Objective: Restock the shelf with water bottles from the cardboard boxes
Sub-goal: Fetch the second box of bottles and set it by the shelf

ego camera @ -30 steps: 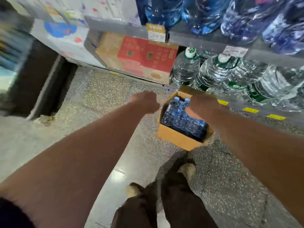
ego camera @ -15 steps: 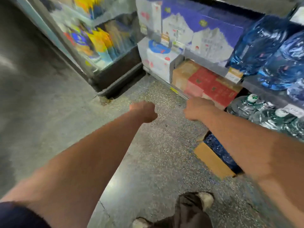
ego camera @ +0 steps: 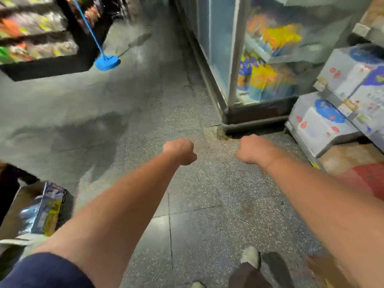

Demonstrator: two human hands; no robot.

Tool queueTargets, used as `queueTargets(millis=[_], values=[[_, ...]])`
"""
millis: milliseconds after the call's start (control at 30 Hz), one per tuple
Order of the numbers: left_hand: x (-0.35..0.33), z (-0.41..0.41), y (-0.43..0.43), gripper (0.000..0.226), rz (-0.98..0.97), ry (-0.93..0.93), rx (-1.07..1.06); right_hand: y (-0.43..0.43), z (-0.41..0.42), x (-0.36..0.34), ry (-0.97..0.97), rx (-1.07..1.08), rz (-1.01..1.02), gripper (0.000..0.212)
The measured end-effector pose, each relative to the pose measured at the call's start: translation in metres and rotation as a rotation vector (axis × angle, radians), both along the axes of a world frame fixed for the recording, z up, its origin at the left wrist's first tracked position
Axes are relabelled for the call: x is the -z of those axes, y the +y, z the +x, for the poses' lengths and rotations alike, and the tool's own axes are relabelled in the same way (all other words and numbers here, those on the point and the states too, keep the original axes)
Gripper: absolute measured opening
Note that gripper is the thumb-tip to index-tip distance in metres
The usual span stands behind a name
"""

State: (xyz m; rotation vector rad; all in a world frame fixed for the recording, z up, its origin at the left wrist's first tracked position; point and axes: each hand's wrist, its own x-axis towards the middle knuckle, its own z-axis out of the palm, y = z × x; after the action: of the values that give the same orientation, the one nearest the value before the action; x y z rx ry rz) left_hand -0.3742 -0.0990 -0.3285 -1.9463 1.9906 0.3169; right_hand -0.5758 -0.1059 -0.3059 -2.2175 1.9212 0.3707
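The floor (ego camera: 187, 215) is showing grey terrazzo speckled with white and dark flecks, and the mop (ego camera: 107, 63) is showing bright blue. The white boxes (ego camera: 320, 125) are carrying blue discs and small red spots, while the packs (ego camera: 268, 80) behind glass are glowing yellow, orange and blue. The sleeve (ego camera: 41, 271) is showing navy, the carton (ego camera: 365, 177) tan and red.

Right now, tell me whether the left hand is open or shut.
Shut. The left hand is a fist: fingers curled under, holding nothing.
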Motion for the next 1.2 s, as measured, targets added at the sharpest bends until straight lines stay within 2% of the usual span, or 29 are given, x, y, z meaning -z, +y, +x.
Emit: queueTargets(millis=[133, 433, 733, 933, 1100, 1200], values=[[-0.01, 0.068, 0.001, 0.034, -0.051, 0.029, -0.172, -0.036, 0.078, -0.012, 0.019, -0.185, -0.027, 0.037], [-0.022, 0.188, 0.003, 0.03, -0.109, 0.025, -0.569, -0.101, 0.241, -0.018, -0.014, -0.612, -0.06, 0.028], [-0.02, 0.287, 0.064, 0.031, -0.097, 0.018, -0.897, -0.087, 0.38, -0.021, 0.012, -0.958, -0.047, 0.016], [-0.017, 0.374, 0.114, 0.031, -0.082, -0.001, -1.017, -0.051, 0.49, -0.014, -0.007, -1.09, -0.061, 0.025], [-0.027, 0.465, 0.14, 0.014, -0.099, -0.005, -1.048, -0.022, 0.588, -0.018, -0.029, -1.115, -0.057, 0.026], [-0.032, 0.514, 0.153, 0.019, -0.115, -0.009, -1.071, -0.007, 0.64, -0.022, -0.044, -1.116, -0.056, 0.026]])
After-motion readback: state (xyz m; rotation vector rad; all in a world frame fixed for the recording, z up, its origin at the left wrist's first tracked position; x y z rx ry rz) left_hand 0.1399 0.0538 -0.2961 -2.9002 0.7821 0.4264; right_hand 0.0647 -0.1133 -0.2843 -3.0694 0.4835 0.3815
